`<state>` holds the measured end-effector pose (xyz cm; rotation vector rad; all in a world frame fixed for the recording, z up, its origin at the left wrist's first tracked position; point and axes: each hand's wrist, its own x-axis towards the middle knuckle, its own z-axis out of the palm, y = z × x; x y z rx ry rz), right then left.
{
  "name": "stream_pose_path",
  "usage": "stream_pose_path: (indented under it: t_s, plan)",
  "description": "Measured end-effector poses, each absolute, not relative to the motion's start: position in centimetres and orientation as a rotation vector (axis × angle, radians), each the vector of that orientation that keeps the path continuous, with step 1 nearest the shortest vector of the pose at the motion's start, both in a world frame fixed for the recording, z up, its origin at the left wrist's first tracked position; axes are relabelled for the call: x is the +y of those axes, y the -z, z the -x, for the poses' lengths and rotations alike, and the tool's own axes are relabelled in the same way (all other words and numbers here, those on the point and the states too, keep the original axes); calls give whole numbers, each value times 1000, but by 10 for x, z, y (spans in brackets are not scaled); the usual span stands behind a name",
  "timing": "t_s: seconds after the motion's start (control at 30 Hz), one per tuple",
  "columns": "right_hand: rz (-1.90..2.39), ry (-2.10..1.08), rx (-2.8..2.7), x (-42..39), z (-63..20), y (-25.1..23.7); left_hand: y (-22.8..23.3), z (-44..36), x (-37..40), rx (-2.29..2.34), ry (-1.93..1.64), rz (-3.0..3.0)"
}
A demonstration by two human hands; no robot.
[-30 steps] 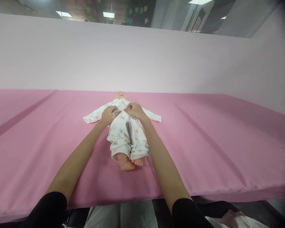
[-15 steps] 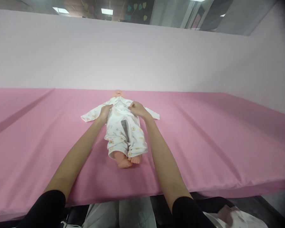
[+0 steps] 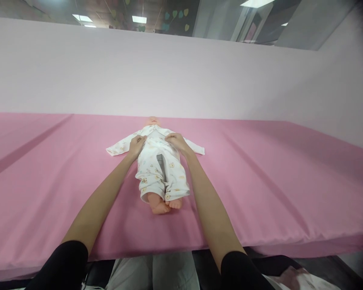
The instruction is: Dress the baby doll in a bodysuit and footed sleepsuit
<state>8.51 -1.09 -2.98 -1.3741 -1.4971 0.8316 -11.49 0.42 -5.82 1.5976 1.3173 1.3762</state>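
A baby doll [image 3: 159, 206] lies on its back, bare feet towards me and head at the far side. It wears white trousers [image 3: 153, 173] printed with small bears, open at the crotch with a grey patch showing, and a matching white top [image 3: 121, 146] with its sleeves spread out. My left hand [image 3: 136, 146] is closed at the left side of the trousers' waist, fingers pinching the cloth. At the right side of the waist my right hand [image 3: 176, 141] pinches the cloth too. The fingertips of both hands are partly hidden.
A pink sheet [image 3: 260, 193] covers the wide table, with creases running across it. Behind stands a white partition [image 3: 181, 76] with glass above. White printed cloth [image 3: 302, 280] lies low at the right, below the table edge.
The view has shifted slightly, so everything sits a little lower and to the right. Both hands stay at the trousers' waist; the doll lies the same way.
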Motion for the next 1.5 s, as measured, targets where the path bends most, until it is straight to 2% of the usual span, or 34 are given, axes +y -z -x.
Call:
stream_pose_path:
  t_s: [0.17, 0.3, 0.5, 0.73, 0.83, 1.0, 1.07, 1.13, 1.3, 1.5]
  plan:
    - [1182, -736, -1442, -6, -85, 30, 54, 115, 0, 1383, -1422, -1848]
    - [1345, -586, -1594, -12, -85, 20, 54, 116, 4, 1450, -1368, -1919]
    - [1533, -691, -1831, -31, -97, 0, 55, 114, 8, 1456, -1330, -1936]
    - [1478, -822, -1667, -19, -104, 14, 56, 113, 9, 1504, -1362, -2005]
    - [1551, -664, -1759, -15, -99, 18, 56, 114, 8, 1546, -1350, -1997]
    - [1780, -70, -1901, -14, -76, 24, 55, 113, 10, 1637, -1314, -1958]
    - [1843, 72, -1881, -13, -69, 28, 55, 111, 12, 1677, -1299, -1906]
    - [1858, 35, -1842, -11, -68, 33, 56, 111, 14, 1671, -1298, -1832]
    - [1717, -315, -1672, -7, -85, 46, 70, 121, 19, 1478, -1256, -1677]
    - [1540, -468, -1625, -6, -99, 59, 83, 144, 20, 1176, -1147, -1613]
